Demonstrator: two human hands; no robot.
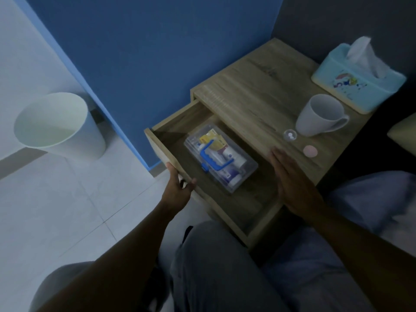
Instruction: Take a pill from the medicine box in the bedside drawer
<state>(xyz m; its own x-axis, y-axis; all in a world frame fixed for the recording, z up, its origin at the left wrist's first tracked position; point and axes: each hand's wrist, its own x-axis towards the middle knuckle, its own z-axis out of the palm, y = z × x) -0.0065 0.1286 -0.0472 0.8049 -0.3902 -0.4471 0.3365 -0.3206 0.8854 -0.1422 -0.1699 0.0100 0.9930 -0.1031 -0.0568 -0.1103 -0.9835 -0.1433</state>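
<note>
One clear medicine box [221, 157] with a blue handle lies inside the open drawer [166, 140]. I see my left hand [179, 188] clasping the drawer's front edge; my right hand [292, 181] hovers flat, fingers unclenched, beside the nightstand top [252, 86].

head cam | single view, worn on head, looks forward and steeply down | close over open drawer [171, 140], mid-frame | counter [258, 86] toward 1 o'clock | floor [56, 210] toward 9 o'clock | no second view

medicine box [221, 158]: clear, blue handle, closed | flat inside open drawer [171, 129]
</note>
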